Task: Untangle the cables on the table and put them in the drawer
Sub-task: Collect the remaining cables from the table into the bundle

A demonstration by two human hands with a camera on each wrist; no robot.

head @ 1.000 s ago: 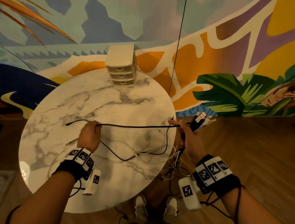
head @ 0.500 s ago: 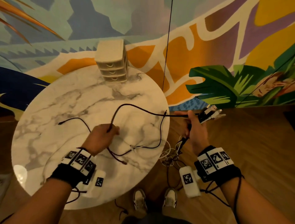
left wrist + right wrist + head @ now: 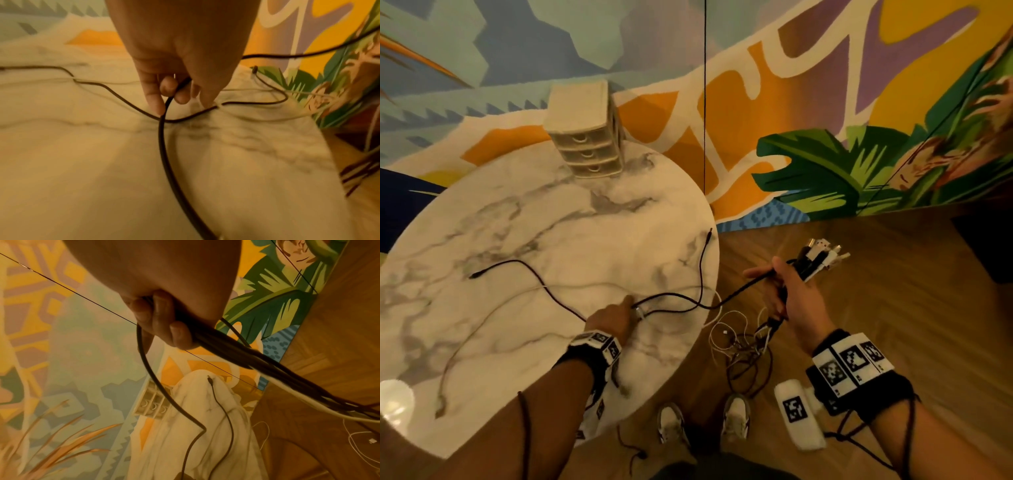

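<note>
Several cables lie on the round marble table (image 3: 482, 212). My left hand (image 3: 614, 315) rests low on the table near its right edge, its fingers (image 3: 153, 97) curled round a black cable (image 3: 164, 146). A thin black cable (image 3: 527, 269) and a pale cable (image 3: 493, 313) trail off to the left. Another black cable (image 3: 739, 291) runs off the edge to my right hand (image 3: 782, 286), which grips a bundle of cable ends (image 3: 820, 257) beside the table; in the right wrist view the bundle (image 3: 236, 352) passes through the hand (image 3: 164, 324). The small beige drawer unit (image 3: 585, 137) stands at the far edge, all drawers closed.
A tangle of white and dark cables (image 3: 743, 346) hangs below my right hand over the wooden floor (image 3: 893, 291). A painted wall (image 3: 791, 85) stands behind the table. My shoes (image 3: 671, 425) are at the table's near edge. A thin black line (image 3: 704, 102) hangs down before the wall.
My left hand has dropped to the tabletop and moved right toward the edge. The black cable, taut and then looped up, now lies slack on the marble. My right hand keeps its bundle.
</note>
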